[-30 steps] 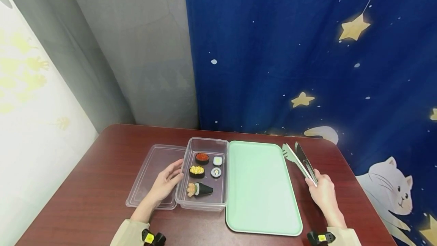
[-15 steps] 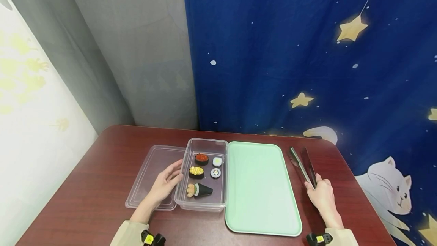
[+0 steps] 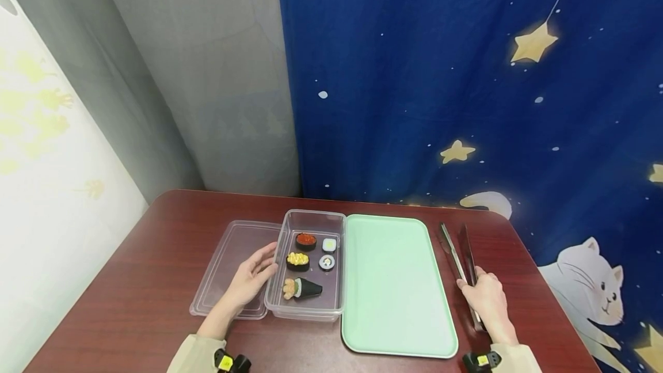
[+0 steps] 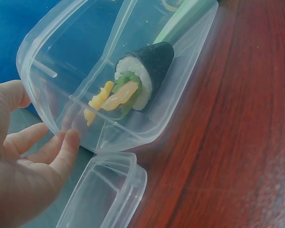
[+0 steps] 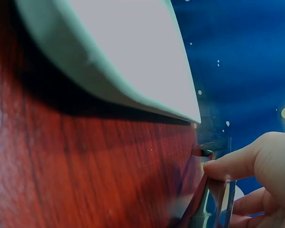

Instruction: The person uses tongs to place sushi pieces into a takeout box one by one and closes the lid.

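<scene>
My left hand (image 3: 248, 281) rests its fingers against the left wall of a clear plastic container (image 3: 305, 313). Inside lie several sushi pieces: a red roe sushi (image 3: 306, 240), a yellow-topped sushi (image 3: 297, 261), small rolls (image 3: 327, 262) and a cone hand roll (image 3: 304, 288). The left wrist view shows the hand roll (image 4: 149, 76) close, with fingertips at the container's outer wall. To the right of the green tray (image 3: 399, 286), my right hand (image 3: 487, 301) pinches a pair of metal tongs (image 3: 453, 252) between thumb and fingers. The tongs' arms are spread, tips pointing away.
A clear lid (image 3: 228, 269) lies left of the container, partly behind my left hand. The tray sits right against the container. Behind the dark red table (image 3: 119, 281) hang grey and blue curtains (image 3: 383, 73).
The tongs have swung away from the tray's right edge and come down beside it. My right hand has shifted slightly, and their rear end now shows below it. The left hand stays put.
</scene>
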The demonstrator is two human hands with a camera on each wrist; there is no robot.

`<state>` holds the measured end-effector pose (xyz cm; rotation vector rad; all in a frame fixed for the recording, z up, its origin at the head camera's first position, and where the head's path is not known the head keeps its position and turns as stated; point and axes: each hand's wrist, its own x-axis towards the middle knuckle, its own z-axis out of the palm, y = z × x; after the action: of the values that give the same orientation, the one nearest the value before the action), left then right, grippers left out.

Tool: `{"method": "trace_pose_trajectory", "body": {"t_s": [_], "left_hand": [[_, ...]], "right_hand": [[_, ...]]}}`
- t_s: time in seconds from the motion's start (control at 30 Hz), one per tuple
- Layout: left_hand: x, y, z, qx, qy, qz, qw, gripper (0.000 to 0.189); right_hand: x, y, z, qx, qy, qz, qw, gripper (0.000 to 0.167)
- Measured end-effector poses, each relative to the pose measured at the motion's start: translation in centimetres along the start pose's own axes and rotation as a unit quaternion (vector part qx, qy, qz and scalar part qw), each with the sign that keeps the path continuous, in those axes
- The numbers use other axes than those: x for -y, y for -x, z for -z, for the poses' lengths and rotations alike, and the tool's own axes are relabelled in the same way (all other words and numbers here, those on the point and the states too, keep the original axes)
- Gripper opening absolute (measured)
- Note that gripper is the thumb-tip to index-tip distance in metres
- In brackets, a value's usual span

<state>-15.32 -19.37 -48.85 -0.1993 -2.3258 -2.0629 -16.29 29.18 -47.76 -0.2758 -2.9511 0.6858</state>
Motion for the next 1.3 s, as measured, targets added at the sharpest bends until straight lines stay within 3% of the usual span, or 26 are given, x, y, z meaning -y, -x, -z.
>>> {"method": "trace_pose_trajectory", "body": {"t_s": [0.13,0.3,0.4,0.57,0.67,0.83,0.93,1.1,1.3], "left_hand": [[0.0,0.0,0.0,-0.002,0.000,-0.004,1.0000,0.049],[0.0,0.0,0.0,-0.002,-0.001,-0.006,1.0000,0.049],[0.0,0.0,0.0,0.002,-0.001,-0.002,1.0000,0.049],[-0.2,-0.1,0.3,0.014,-0.001,0.009,0.9999,0.050],[-0.4,-0.1,0.5,0.017,-0.013,0.015,0.9997,0.049],[-0.8,-0.2,1.1,0.015,-0.052,0.001,0.9985,0.043],[-1.3,-0.2,1.7,0.004,-0.076,-0.008,0.9971,0.040],[-2.0,-0.2,2.8,-0.018,-0.112,-0.014,0.9935,0.037],[-2.0,0.3,4.2,-0.038,-0.139,-0.022,0.9893,0.034]], "right_hand": [[0.1,0.0,0.1,0.016,0.017,-0.005,0.9997,0.054],[0.3,0.3,0.1,0.036,0.030,-0.006,0.9989,0.075],[0.5,0.5,-0.1,0.004,0.018,-0.003,0.9998,0.077],[1.5,0.7,-0.2,-0.079,-0.024,0.035,0.9959,0.064],[2.5,0.5,-0.3,-0.134,-0.058,0.077,0.9862,0.055],[4.5,0.1,-0.1,-0.205,-0.114,0.141,0.9617,0.042],[6.2,-0.2,0.0,-0.214,-0.135,0.166,0.9531,0.038],[9.1,-0.8,-0.1,-0.204,-0.150,0.196,0.9473,0.036],[12.5,-1.0,-1.1,-0.195,-0.186,0.260,0.9271,0.035]]}}
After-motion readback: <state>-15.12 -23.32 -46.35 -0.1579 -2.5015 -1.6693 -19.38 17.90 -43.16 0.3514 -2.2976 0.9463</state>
